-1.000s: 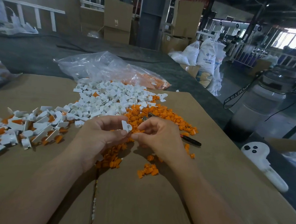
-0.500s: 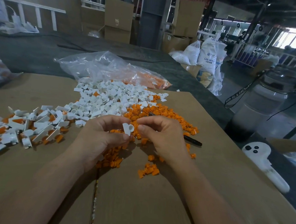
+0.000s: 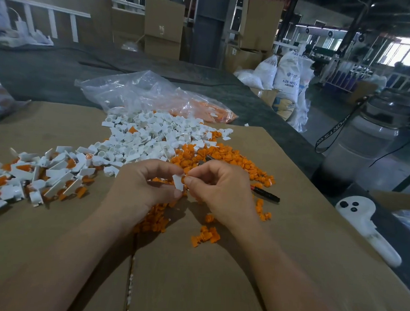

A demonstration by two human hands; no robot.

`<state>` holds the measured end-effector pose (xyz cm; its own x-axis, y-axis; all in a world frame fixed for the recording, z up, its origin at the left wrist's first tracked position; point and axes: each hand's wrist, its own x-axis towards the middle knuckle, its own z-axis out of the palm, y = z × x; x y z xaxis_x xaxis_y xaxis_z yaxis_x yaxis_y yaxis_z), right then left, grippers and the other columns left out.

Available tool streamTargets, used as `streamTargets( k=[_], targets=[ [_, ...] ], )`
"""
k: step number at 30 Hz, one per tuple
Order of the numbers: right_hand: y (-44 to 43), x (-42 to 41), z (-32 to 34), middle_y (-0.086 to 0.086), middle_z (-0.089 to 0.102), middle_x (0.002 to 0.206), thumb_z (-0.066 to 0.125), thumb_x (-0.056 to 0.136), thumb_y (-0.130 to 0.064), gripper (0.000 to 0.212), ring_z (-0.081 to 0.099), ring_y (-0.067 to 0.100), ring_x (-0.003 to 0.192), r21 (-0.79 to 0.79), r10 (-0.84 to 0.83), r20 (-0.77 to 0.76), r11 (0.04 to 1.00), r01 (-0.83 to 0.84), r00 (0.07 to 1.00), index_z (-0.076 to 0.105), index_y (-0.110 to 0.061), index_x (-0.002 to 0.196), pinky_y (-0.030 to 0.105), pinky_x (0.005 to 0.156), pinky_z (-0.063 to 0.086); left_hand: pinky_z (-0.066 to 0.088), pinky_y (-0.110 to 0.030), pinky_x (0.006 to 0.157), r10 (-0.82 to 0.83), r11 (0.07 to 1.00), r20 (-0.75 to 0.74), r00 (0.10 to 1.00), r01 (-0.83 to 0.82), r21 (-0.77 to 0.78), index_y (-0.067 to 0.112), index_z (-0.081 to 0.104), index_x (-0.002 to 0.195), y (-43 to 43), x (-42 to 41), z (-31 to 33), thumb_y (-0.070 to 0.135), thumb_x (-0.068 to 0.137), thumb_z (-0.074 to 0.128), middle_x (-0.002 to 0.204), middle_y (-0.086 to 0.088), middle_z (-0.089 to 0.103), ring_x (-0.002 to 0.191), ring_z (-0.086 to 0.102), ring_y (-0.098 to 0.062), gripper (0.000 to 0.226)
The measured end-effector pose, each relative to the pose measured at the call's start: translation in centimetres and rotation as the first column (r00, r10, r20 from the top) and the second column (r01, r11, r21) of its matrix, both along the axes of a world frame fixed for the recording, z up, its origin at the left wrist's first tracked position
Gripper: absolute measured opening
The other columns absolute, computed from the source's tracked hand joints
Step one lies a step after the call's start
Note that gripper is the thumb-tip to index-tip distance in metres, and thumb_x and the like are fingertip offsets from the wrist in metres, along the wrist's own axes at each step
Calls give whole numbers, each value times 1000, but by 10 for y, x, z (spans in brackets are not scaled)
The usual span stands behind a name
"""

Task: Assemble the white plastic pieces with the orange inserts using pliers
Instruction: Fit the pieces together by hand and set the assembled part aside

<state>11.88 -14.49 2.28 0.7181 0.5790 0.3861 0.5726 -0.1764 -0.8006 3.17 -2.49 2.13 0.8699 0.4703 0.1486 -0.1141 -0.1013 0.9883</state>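
- Just short of the hands, bare cardboard (image 3: 214, 282) covers the desk (image 3: 47, 71), and a small cluster of orange bits (image 3: 205, 234) lies by the right wrist.
- Hands now: the left hand (image 3: 146, 187) pinches one white piece (image 3: 178, 182) between thumb and forefinger. The right hand (image 3: 220, 193), fingers curled, pinches an orange insert (image 3: 187, 178) hard against it. Both hands are together, clamped on that one pair.
- What's new: half a second ago the piece's ring end showed open between the fingertips. Now the right fingertips have closed that gap and the orange sits at the ring. That looks like the insert going in by hand, though I cannot tell whether it is fully seated.
- Just beyond the right hand, the pliers (image 3: 265, 194) lie on the orange heap (image 3: 226, 154), exactly where they lay a second ago. The squeeze with the tool looks yet to come.
- Well to the left of the left hand sits the pile of joined white-and-orange pieces (image 3: 35, 177).
- Farther beyond the hands is the loose white heap (image 3: 152, 137), then a clear bag (image 3: 140, 95) of more parts.
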Motion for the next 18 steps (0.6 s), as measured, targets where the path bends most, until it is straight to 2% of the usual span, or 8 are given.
streamTargets(
  k=[4,6,9,11,15,18],
  targets=[
    [0,-2,-1,-10,61,62,69,80,-14,12,60,7,60,-54,-3,82,998,8,997,65,-22,72,25,56,52,46,-10,46,2,994,-20,1000,0,107,26,71,69,2,0,-2,-15,65,72,62,4,71,52,64,-3,41],
    [0,-1,-1,-12,61,63,69,81,-15,8,60,6,61,-65,3,99,998,3,995,67,-20,75,25,57,53,49,-13,50,-6,995,-16,1000,8,100,27,72,65,3,0,-3,-16,65,72,64,0,72,55,66,-6,43],
    [-1,0,0,-13,62,64,71,79,-13,22,63,7,63,-33,51,27,998,-50,998,63,-32,70,27,62,55,46,-11,46,-3,996,0,1000,3,84,25,72,68,5,-1,-3,-13,65,73,66,0,72,55,66,-7,38],
    [-2,1,0,-11,64,63,72,77,-10,26,63,6,61,-9,100,-45,995,-100,994,62,-33,69,27,63,56,49,-14,50,-7,998,16,1000,7,56,24,75,67,5,0,-3,-12,67,72,69,-2,73,58,67,-10,36],
    [-1,3,-1,-7,64,65,76,73,-11,23,62,9,61,45,145,-117,989,-141,982,64,-31,73,27,62,54,56,-22,60,-18,1000,41,999,19,-11,20,75,74,6,2,-6,-2,68,73,72,-8,73,65,69,-18,23],
    [-1,3,-2,-10,64,68,79,68,-19,22,59,3,63,59,160,-139,986,-153,977,63,-31,78,18,59,49,55,-20,58,5,1000,50,999,-4,-12,15,71,75,7,3,-7,2,68,72,72,-12,71,62,67,-19,14]
  ],
)
